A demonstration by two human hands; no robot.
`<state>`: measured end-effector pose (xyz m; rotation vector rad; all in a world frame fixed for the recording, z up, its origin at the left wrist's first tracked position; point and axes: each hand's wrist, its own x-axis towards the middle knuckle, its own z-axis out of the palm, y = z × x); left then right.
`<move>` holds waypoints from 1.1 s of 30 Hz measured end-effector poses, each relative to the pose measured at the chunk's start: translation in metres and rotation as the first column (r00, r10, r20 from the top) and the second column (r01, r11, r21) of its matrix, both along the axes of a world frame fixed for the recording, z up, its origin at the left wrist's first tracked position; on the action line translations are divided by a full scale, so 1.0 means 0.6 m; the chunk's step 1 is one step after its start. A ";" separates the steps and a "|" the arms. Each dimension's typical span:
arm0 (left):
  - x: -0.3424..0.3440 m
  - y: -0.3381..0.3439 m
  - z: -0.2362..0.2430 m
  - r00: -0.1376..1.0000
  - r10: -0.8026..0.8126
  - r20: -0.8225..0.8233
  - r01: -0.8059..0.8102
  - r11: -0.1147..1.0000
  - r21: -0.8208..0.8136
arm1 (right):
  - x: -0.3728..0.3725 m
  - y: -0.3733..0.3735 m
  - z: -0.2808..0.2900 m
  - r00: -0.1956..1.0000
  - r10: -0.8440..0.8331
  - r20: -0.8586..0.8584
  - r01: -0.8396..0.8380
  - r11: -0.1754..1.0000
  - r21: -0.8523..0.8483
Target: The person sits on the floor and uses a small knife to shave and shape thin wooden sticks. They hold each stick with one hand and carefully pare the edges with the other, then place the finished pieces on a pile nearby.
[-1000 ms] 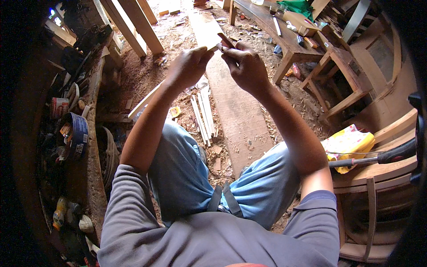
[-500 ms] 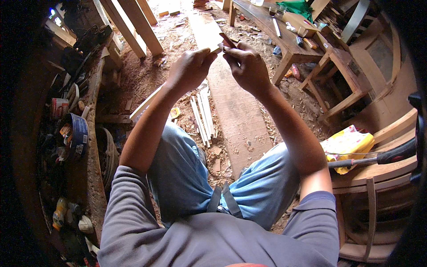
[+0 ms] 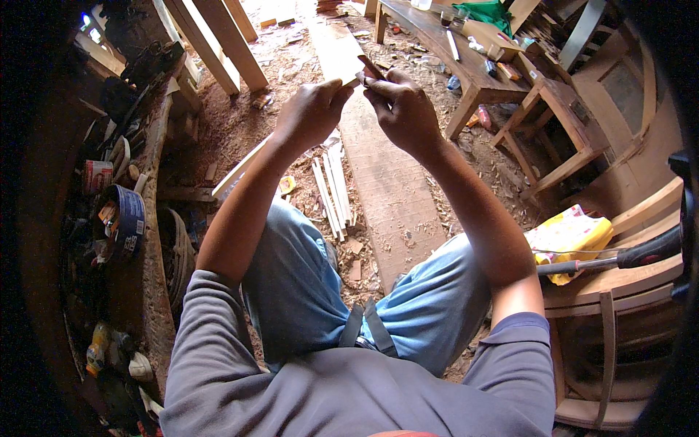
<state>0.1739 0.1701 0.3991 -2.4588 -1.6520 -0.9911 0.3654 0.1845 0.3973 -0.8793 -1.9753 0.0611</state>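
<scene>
My left hand (image 3: 306, 116) is closed on a small thin piece (image 3: 351, 84), its far end meeting the fingers of my right hand (image 3: 404, 116). That hand is closed on a narrow dark brown object (image 3: 371, 65), tilted up and leftward; what kind of thing it is I cannot tell. Both hands are raised over a long wide plank (image 3: 386, 189) lying between my knees, sprinkled with shavings. Several white strips (image 3: 328, 200) lie on the floor just left of the plank.
A cluttered wooden table (image 3: 466, 65) and wooden frame (image 3: 546, 167) stand at right, above a yellow package (image 3: 571, 237) and curved wooden piece (image 3: 641, 288). Along the left runs a rough bench (image 3: 160, 284) beside a blue bucket (image 3: 124, 226). Upright beams (image 3: 251, 62) stand at upper left.
My left hand has shifted very slightly right since a second ago, its fingertips closer to my right hand's. Otherwise little differs.
</scene>
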 end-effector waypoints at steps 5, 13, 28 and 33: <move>0.000 0.000 -0.003 1.000 -0.013 0.011 0.014 0.999 -0.044 | 0.001 0.005 -0.002 1.000 0.002 0.019 -0.002 1.000 -0.005; -0.002 0.006 -0.007 0.999 -0.044 -0.029 0.045 0.998 0.037 | 0.000 0.004 -0.004 1.000 -0.023 0.005 0.023 1.000 -0.016; 0.010 -0.008 0.007 0.999 0.039 0.021 -0.038 0.998 -0.058 | 0.000 0.007 -0.006 1.000 -0.004 0.012 0.004 0.999 0.035; 0.006 -0.005 0.000 0.999 0.035 -0.022 -0.036 0.999 -0.035 | 0.000 0.005 -0.008 0.997 -0.033 0.067 0.030 0.998 0.056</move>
